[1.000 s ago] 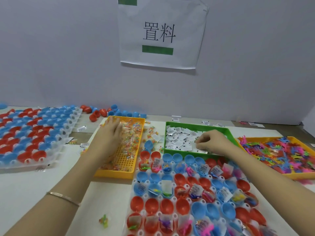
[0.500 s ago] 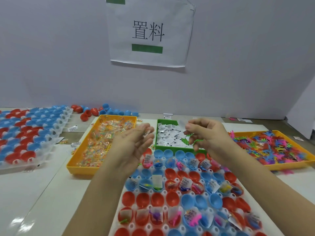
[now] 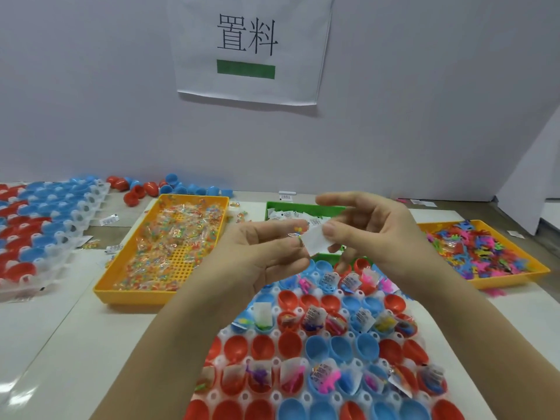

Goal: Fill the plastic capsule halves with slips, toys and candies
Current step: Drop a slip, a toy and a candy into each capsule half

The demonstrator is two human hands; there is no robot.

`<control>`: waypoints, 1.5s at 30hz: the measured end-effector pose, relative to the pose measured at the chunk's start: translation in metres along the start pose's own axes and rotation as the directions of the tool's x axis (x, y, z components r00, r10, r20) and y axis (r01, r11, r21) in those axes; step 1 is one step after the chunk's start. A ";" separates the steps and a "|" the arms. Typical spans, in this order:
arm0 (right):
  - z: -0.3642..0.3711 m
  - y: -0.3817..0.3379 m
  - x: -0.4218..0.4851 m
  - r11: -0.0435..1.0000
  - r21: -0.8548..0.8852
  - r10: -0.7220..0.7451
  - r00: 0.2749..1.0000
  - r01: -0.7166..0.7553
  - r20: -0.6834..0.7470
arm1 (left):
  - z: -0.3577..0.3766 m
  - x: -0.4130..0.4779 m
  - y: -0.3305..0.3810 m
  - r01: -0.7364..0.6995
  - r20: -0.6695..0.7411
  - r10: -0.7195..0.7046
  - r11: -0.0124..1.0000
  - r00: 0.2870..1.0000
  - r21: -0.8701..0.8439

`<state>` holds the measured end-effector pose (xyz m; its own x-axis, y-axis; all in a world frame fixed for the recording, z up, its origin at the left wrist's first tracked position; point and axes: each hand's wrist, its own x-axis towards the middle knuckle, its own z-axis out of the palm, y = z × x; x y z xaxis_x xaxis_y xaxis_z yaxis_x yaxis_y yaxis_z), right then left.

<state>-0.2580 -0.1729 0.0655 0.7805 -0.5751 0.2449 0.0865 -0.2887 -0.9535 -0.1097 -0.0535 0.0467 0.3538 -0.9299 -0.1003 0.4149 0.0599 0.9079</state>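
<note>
Capsules (image 3: 316, 348) stood partly filled; several rows were bare yet. Right hand (image 3: 372, 234) pinched a slip (image 3: 316, 243); left hand (image 3: 260, 253) pinched a candy (image 3: 296, 233).

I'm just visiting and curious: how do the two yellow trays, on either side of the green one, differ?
The left yellow plastic tray holds clear packets of small coloured candies; the right yellow plastic tray holds loose bright plastic toys. The left tray's perforated floor shows bare near its front; the right tray's floor is almost wholly covered. Both are shallow, rectangular and rest on the table.
</note>
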 end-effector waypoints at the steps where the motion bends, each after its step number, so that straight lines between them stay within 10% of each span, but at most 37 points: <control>1: -0.001 0.000 0.000 1.000 -0.007 -0.002 1.000 0.002 -0.001 | 0.001 0.000 0.000 0.002 0.014 -0.002 1.000 1.000 0.011; 15: -0.007 -0.009 0.007 0.810 -0.549 -0.161 0.979 0.205 0.128 | 0.010 0.002 -0.006 -0.028 0.096 0.003 0.965 0.995 0.260; 22: -0.099 0.015 0.006 0.848 -0.515 -0.096 0.922 -0.121 -0.376 | 0.002 0.008 -0.009 -0.061 0.077 0.049 0.984 0.996 0.165; 26: -0.157 0.052 -0.007 0.544 -0.686 0.191 0.868 -0.482 -0.458 | 0.004 0.008 -0.007 -0.042 0.074 0.032 0.989 0.997 0.144; 30: -0.163 0.082 -0.020 0.308 -0.828 0.492 0.823 -0.469 -0.283 | 0.003 0.010 -0.012 -0.056 0.048 0.048 0.985 0.998 0.164; 45: -0.160 0.097 -0.017 0.347 -0.801 0.400 0.849 -0.488 -0.344 | 0.007 0.006 -0.009 -0.072 -0.017 0.075 0.986 0.997 0.153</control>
<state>-0.3619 -0.3134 -0.0027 0.4846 -0.8675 -0.1128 -0.8468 -0.4328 -0.3093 -0.1173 -0.0617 0.0412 0.3979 -0.9166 -0.0384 0.2550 0.0703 0.9644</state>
